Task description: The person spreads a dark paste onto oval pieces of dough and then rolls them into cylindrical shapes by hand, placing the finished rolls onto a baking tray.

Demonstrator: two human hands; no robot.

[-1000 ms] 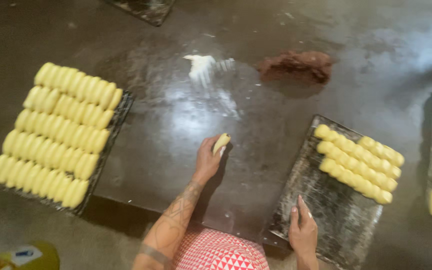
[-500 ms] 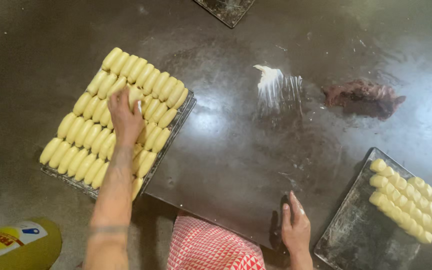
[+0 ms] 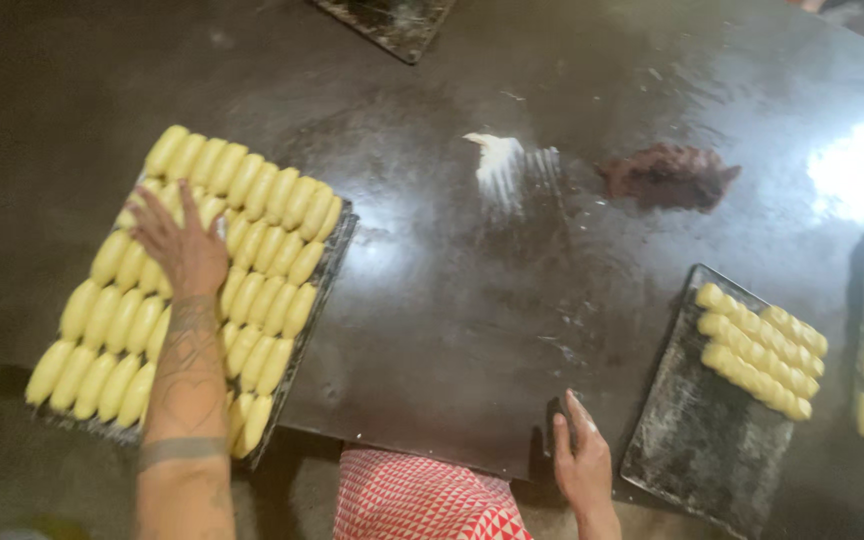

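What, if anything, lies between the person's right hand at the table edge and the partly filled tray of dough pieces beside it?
Nothing visible does. The right hand grips the table edge; only bare dark tabletop separates it from the partly filled tray.

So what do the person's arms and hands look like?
Both arms are bare, with no sleeves and no gloves. The left forearm has dark tattoo patterns running along it and a dark band tattooed around it lower down. The left hand has no rings that can be seen. The right hand and its wrist look plain, with no markings or jewellery visible.
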